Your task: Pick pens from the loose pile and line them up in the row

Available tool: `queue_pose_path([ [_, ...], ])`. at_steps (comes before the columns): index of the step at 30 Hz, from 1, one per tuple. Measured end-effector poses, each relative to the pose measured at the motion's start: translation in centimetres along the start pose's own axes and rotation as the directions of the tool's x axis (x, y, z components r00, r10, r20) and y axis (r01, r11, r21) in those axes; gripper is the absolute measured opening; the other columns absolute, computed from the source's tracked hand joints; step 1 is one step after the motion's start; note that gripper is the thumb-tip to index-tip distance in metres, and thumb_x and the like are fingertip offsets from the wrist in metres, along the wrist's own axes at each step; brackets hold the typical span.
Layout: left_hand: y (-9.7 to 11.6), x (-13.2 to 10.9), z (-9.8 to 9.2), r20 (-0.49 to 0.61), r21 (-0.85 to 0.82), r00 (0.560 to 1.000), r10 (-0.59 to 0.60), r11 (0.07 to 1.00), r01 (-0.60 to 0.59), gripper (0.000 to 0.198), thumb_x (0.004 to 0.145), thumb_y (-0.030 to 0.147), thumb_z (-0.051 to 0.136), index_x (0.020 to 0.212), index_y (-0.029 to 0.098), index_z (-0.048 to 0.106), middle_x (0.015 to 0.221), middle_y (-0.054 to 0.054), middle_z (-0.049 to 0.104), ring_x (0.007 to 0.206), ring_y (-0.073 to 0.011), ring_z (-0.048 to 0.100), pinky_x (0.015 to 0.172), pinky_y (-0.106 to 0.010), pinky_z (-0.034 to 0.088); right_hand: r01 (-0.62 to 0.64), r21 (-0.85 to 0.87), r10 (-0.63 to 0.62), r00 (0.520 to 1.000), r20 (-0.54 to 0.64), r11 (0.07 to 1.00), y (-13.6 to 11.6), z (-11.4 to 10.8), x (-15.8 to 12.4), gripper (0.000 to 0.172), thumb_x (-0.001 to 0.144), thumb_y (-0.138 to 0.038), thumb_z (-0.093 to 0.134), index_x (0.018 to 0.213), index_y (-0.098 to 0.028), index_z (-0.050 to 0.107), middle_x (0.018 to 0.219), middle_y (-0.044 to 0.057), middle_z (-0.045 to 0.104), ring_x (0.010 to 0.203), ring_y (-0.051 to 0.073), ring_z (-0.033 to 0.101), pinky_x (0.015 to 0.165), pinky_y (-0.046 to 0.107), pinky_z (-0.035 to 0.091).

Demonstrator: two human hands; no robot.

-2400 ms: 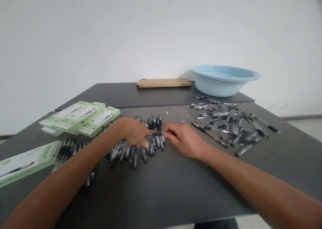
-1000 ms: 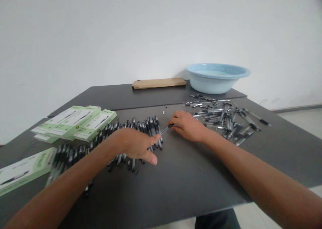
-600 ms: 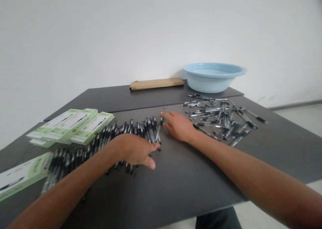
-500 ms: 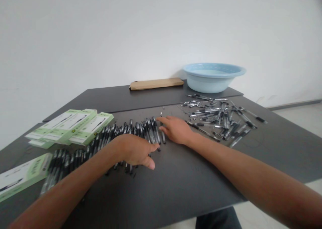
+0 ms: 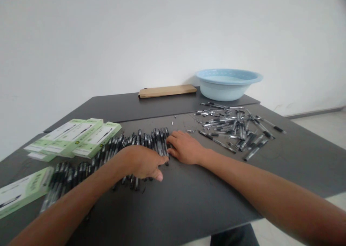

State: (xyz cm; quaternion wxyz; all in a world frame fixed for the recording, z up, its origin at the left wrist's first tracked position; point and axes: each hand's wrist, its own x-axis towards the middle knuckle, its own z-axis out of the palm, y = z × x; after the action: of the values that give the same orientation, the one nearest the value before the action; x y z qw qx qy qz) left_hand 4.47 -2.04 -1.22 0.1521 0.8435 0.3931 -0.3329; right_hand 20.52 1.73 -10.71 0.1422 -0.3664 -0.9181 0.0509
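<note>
A long row of black-and-clear pens [image 5: 159,143] lies side by side on the dark table. My left hand [image 5: 144,163] rests palm down over the middle of this row, thumb and forefinger spread; its other fingers are hidden behind it. At the right end of the row, my right hand [image 5: 186,147] lies on the table with its fingertips against the last pens. Its fingers are slightly bent, with a gap to the thumb. Beyond my right hand is a loose heap of pens [image 5: 240,125] pointing in many directions.
Green-and-white pen boxes [image 5: 97,139] are stacked left of the row, with another box [image 5: 25,192] closer to me. At the back stand a flat brown cardboard piece [image 5: 167,91] and a light-blue basin [image 5: 225,91]. Small bits [image 5: 172,123] lie beyond the row.
My right hand has slid a little left and nearer, its fingers now more bent. The pen beneath its fingertips has come up against the row. My left hand has barely moved.
</note>
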Motion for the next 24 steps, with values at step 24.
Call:
queue_pose_path([
  [24,-1.2,-1.0,-0.3,-0.02,-0.021,0.994,-0.107,0.994,0.107,0.065,0.087,0.04,0.046,0.143,0.013,0.03,0.122,-0.019,0.06,0.105,-0.0306,0.059,0.08,-0.036,0.047,-0.008,0.026,0.008,1.0,-0.001,1.0,-0.2,-1.3,-0.2,0.029,0.088,-0.033,0.047,0.112,-0.018,0.053,0.105,0.009,0.061,0.099,0.022,0.054,0.082,0.033,0.039],
])
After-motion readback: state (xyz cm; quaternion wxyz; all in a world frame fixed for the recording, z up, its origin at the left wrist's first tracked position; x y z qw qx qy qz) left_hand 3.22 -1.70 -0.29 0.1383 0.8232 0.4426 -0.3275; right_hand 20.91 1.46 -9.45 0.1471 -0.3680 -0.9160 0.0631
